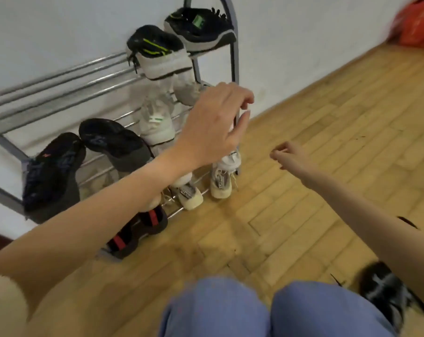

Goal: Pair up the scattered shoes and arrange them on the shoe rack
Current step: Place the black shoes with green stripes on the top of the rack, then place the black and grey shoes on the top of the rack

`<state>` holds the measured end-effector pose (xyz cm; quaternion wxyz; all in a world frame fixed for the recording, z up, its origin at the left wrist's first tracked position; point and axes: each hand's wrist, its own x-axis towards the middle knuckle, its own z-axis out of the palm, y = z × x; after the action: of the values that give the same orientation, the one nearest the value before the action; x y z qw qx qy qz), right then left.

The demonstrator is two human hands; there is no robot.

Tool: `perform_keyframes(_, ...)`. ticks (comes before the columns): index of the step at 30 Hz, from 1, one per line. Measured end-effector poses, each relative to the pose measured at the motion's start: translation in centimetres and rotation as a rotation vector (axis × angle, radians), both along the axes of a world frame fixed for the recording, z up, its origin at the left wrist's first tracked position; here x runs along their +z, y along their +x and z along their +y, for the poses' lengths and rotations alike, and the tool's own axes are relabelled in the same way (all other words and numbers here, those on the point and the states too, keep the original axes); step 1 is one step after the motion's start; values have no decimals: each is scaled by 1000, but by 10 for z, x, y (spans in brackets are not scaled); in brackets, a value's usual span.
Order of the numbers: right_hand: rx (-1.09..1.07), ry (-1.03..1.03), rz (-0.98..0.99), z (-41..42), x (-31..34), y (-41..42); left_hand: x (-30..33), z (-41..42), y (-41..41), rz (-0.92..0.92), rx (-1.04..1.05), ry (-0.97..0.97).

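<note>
Knees (274,310) in jeans at bottom of view, person crouched on the floor (327,132). One dark shoe (383,295) off the rack (60,91), on the floor just beside the right knee, under the right forearm, long axis running roughly toward the camera. Its likely mate: dark shoe on the top shelf (201,27). Right hand (288,154) is nearer, fingers loosely curled, holding nothing, out ahead of the shoe. Left hand (215,127) spread and empty at the rack's end post, across the body from it. Judgement: right hand pulls back and down to grab.
</note>
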<state>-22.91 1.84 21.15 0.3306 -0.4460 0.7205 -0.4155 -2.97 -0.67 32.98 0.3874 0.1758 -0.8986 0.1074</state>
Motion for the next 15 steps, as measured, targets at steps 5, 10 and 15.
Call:
perform_keyframes(5,-65,296,24,90,-57,-72,-73,5,-49,-292,-37,332)
perform_keyframes(10,-246,473,54,180,-108,-130,-134,19,-110,-500,-108,599)
perform_keyframes(15,-364,658,145,247,-170,-139,-196,38,-156,-669,-211,648)
